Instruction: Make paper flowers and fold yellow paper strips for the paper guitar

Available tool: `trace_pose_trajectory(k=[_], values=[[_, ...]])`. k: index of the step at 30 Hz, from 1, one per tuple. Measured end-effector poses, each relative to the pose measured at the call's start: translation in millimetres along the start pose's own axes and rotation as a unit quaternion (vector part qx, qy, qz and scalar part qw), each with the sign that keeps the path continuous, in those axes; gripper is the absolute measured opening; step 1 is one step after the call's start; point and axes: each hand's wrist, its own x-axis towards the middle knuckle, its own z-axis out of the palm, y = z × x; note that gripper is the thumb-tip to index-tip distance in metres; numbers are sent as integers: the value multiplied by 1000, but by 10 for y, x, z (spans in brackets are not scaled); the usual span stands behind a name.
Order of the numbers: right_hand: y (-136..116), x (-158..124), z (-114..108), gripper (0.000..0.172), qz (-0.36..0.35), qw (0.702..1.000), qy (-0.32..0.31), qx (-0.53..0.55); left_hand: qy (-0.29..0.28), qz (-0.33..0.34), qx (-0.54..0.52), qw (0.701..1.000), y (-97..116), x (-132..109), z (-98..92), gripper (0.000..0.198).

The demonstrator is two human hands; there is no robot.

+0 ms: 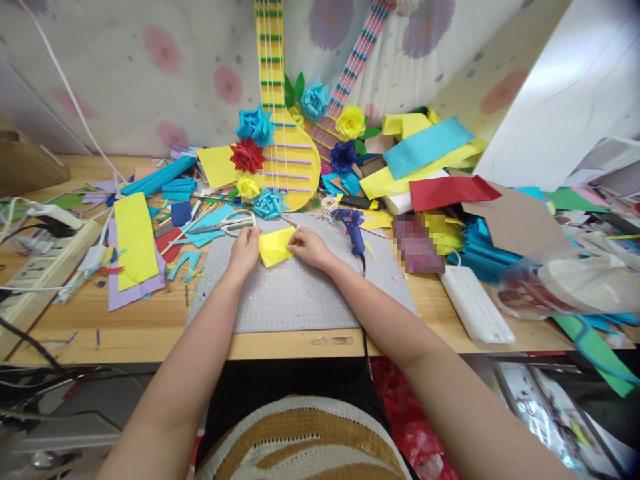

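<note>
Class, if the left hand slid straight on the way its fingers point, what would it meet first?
Probably the scissors: their white handle lies just beyond the left hand, which holds the yellow paper; a blue paper flower sits further on. Depth is unclear.

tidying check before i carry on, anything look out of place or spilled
Nothing spilled or damaged. Paper scraps litter the table left of the cutting mat, and the blue glue gun lies at the mat's right edge, cord trailing off the table front. The yellow paper in the left hand and right hand looks fine.
</note>
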Motion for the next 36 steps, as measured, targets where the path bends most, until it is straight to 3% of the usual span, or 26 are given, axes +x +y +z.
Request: trace_pose_trajectory(k=[5,8,10,15,19,21,24,28,29,31,33,36], values=[[-34,-1,-11,6,28,1000,9,-2,-77,-105,-130,983,177,-79,-90,30],[-51,-1,-5,7,37,999,12,-9,-141,-110,-133,975,252,-130,-132,45],[-56,3,2,7,44,999,14,-4,-140,-88,-108,980,223,-132,-111,51],[-90,-30,-95,8,50,997,56,26,-50,-19,-19,998,20,-34,-33,52],[-136,-177,-282,10,-2,992,100,-72,50,8,64,997,-37,75,-204,53],[-153,-281,-331,10,-25,987,73,-140,110,0,123,986,-25,116,-337,54],[-172,-413,-306,13,-32,976,8,-215,153,18,187,970,15,124,-471,55],[-189,-483,-214,15,-10,970,-14,-242,201,158,249,934,115,2,-398,45],[-188,-488,-207,16,-4,972,-11,-235,182,197,238,933,146,-46,-339,38],[-170,-499,-228,21,1,978,-8,-208,59,254,197,945,202,-144,-201,14],[-131,-525,-289,24,-25,984,-20,-176,-77,265,170,946,239,-224,-70,17],[-55,-580,-406,31,-96,983,-58,-148,-151,258,157,941,247,-273,38,20]])
